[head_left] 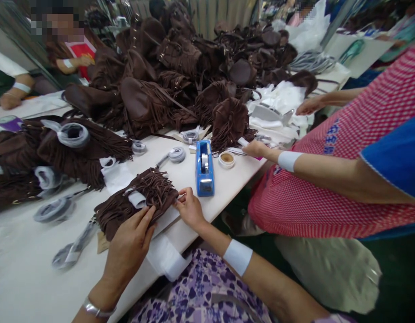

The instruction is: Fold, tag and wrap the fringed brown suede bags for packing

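Observation:
A dark brown fringed bag (122, 204) lies on its side at the table's near edge, its fringe bunched at the right end. A white paper band (136, 198) sits on the fringe. My left hand (135, 235) rests on the near side of the bag, fingers stretched out and flat. At the bag's right corner, my right hand (190, 208) has thumb and fingers pinched together; what lies between them is too small to make out. Just beyond that hand stands a blue tape dispenser (205, 179) with a roll of clear tape.
Brown fringed bags (143, 103) are heaped across the back. Wrapped strap coils (54, 208) lie at left and ahead. A small round tub (226, 159) stands beside the dispenser. A co-worker in a red checked apron (315, 188) works close on my right. White sheets (169, 255) overhang the near edge.

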{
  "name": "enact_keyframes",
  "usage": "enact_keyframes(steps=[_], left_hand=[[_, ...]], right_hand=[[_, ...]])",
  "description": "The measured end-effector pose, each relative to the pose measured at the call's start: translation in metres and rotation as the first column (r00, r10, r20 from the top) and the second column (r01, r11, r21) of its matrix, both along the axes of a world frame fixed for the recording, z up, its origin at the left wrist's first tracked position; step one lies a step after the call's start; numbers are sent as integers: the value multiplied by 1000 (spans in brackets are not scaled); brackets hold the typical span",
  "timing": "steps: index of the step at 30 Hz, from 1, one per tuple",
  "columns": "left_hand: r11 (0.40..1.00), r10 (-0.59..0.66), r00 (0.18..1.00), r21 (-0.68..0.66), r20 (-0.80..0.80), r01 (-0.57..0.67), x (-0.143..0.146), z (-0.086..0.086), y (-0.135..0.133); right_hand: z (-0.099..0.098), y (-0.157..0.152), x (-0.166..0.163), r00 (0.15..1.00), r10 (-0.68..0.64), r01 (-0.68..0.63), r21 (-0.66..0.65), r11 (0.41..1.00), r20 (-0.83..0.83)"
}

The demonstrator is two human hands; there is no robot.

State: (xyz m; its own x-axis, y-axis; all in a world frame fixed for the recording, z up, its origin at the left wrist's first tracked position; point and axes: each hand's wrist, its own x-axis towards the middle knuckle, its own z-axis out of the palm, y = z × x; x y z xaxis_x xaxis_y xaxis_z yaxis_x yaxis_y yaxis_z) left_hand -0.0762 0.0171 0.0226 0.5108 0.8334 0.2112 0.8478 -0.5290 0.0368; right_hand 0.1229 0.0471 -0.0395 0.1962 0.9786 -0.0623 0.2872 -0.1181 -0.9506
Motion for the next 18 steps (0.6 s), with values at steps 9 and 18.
enact_keyframes(steps=[9, 18], left_hand=[[999, 51, 992, 22, -119, -49, 4, -24, -26], [999, 16, 987, 31, -163, -11, -6, -38, -25]], right_hand=[[2, 8, 7, 956, 156, -163, 8, 987, 247], [7, 20, 12, 884, 280, -289, -32, 957, 375]])
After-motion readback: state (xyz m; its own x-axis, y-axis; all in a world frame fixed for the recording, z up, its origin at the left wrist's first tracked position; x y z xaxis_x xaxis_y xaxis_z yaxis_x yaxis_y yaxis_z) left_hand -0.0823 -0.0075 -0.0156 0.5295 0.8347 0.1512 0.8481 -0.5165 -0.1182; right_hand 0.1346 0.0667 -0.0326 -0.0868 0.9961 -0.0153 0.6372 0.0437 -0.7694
